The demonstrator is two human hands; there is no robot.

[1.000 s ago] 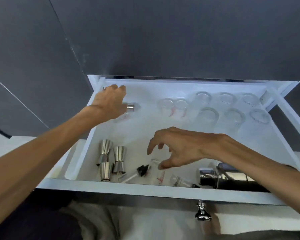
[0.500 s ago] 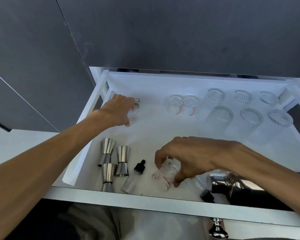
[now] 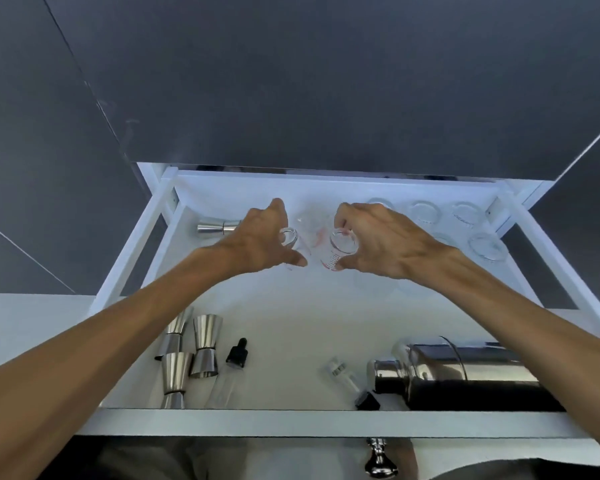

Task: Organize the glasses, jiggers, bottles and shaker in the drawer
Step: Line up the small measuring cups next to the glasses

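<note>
Fingers [image 3: 293, 263] of both hands clamped on clear, red-marked measuring glasses [image 3: 340, 249] — smooth, cylindrical.

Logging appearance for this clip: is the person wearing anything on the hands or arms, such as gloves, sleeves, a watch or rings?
Nothing visible. The left hand and right hand are bare, with no gloves, rings or watch in view, and both forearms are uncovered right to the frame edges, so no sleeves show.

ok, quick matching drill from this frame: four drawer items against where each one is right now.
Things:
1. shaker
2. lone jigger
3. dropper bottle
4. marked measuring glass

Places:
A. back-left corner, lying down
B. held in the right hand
C. front right, on its side
D. front left, next to three standing jiggers

Pairs: 1-C, 2-A, 3-D, 4-B
</note>
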